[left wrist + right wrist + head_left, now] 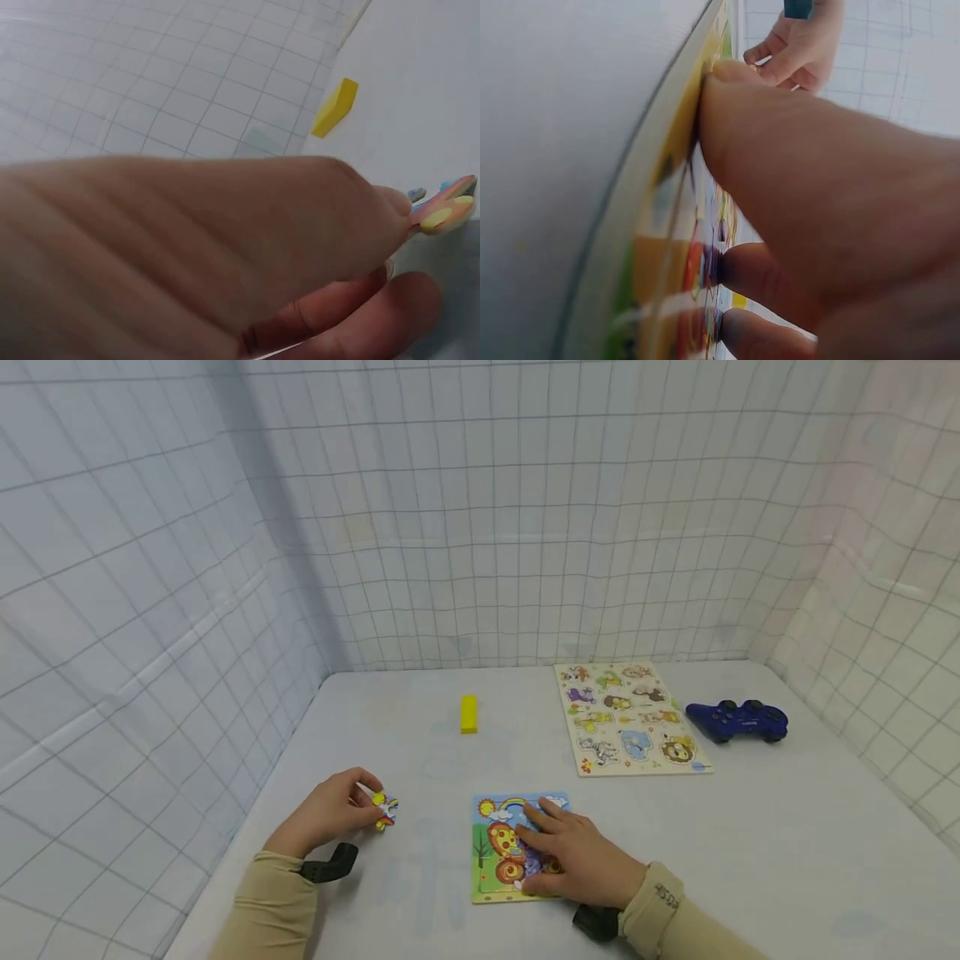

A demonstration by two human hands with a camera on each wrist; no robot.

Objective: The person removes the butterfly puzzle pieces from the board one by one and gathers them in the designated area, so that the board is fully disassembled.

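Between thumb and fingers, my left hand (335,812) pinches a small colourful jigsaw piece (386,811) with yellow, red and blue on it. In the left wrist view the piece (448,214) sticks out past the thumb tip. My right hand (581,856) rests spread over the right part of a square picture puzzle (483,860) showing a sun, a rainbow and cartoon animals. Its fingertips press on the picture, as the right wrist view also shows, and the hand hides the puzzle's lower right part.
Behind the puzzle lies a yellow block (468,715). Farther right is a cream animal puzzle board (588,759), with a blue game controller (738,722) beside it. Grid-patterned cloth walls (480,527) enclose the white table (750,860) at the back and both sides.
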